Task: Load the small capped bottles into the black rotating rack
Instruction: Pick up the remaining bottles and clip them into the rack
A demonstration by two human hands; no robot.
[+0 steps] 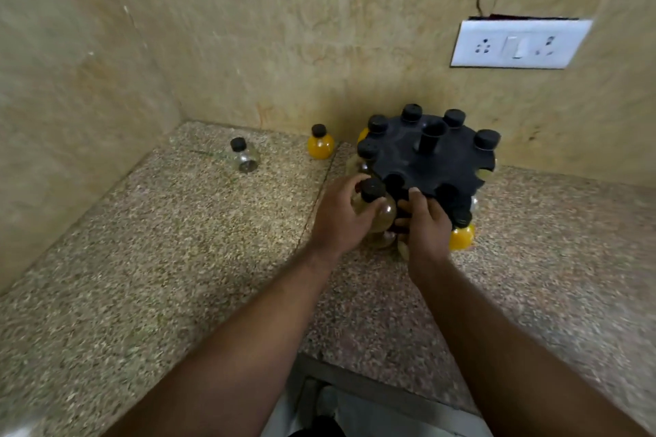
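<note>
- A pale bottle is gripped upright by the curled fingers of the left hand, just beside the black rack.
- The right hand is laid against the rack's near side; whether its fingers clasp it cannot be told.
- A yellow bottle is seen well beyond the left fingertips.

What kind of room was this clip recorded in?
Probably a home kitchen corner: a speckled granite countertop, beige marble-look wall tiles, a white switch-and-socket plate above it, and a black plastic rotating rack of small capped bottles.
</note>
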